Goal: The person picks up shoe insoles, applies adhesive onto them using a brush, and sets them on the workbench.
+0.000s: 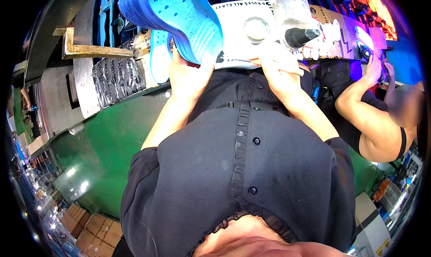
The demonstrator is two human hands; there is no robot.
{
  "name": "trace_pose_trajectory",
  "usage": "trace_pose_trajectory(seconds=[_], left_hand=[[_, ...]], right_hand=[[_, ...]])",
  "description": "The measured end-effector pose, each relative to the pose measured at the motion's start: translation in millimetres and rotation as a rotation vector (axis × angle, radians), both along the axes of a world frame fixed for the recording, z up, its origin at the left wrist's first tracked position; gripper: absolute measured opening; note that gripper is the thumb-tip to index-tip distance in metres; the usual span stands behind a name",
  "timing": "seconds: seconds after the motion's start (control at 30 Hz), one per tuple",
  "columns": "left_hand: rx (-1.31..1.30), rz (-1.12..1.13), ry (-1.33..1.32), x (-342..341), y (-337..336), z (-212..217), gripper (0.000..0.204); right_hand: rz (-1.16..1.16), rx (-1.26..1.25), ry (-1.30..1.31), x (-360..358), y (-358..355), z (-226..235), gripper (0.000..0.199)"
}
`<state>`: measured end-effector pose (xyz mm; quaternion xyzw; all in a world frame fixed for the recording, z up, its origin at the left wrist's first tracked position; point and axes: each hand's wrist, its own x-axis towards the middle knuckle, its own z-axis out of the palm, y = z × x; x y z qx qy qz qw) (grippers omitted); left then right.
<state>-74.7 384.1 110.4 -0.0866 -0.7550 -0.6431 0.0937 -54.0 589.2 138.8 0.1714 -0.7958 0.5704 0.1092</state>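
My left hand (188, 75) grips a blue foam shoe sole (177, 14) from below, its perforated face turned up and toward me. A second lighter blue sole (159, 55) lies just left of that hand on the bench. My right hand (276, 61) is closed around a thin pale stick, beside a clear plastic container (292, 12) and a black cone-shaped nozzle (301, 36). A small round jar (256, 29) stands on the white printed sheet (233, 46) between my hands. My dark buttoned dress fills the middle of the view.
A green machine body (103, 153) and grey metal plates (87, 84) lie to my left. Another person in black (372, 118) works at my right with a hand on the bench. Cardboard boxes (96, 228) sit on the floor lower left.
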Motion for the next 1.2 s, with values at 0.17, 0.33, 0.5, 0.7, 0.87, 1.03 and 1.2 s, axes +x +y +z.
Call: trace_pose_trajectory(seconds=[0.17, 0.33, 0.5, 0.7, 0.87, 1.03, 1.2], left_hand=[[0.014, 0.027, -0.13, 4, 3, 4, 0.049], [0.064, 0.038, -0.125, 4, 6, 4, 0.048], [-0.073, -0.022, -0.011, 2, -1, -4, 0.043], [0.011, 0.063, -0.033, 6, 6, -6, 0.045], [-0.053, 0.018, 0.087, 3, 1, -9, 0.042], [0.047, 0.057, 0.048, 4, 7, -10, 0.045], [-0.061, 0.009, 0.171, 2, 5, -12, 0.043]], right_hand=[[0.0, -0.017, 0.039, -2, 1, -3, 0.013], [0.033, 0.171, 0.264, -8, 2, -5, 0.012], [-0.02, 0.093, 0.082, 1, 4, -1, 0.015], [0.071, 0.221, 0.44, -7, -2, -2, 0.015], [0.043, 0.099, 0.167, 1, 2, 5, 0.014], [0.057, 0.078, 0.239, -3, -5, 10, 0.014], [0.071, 0.141, 0.311, -2, 1, 6, 0.016]])
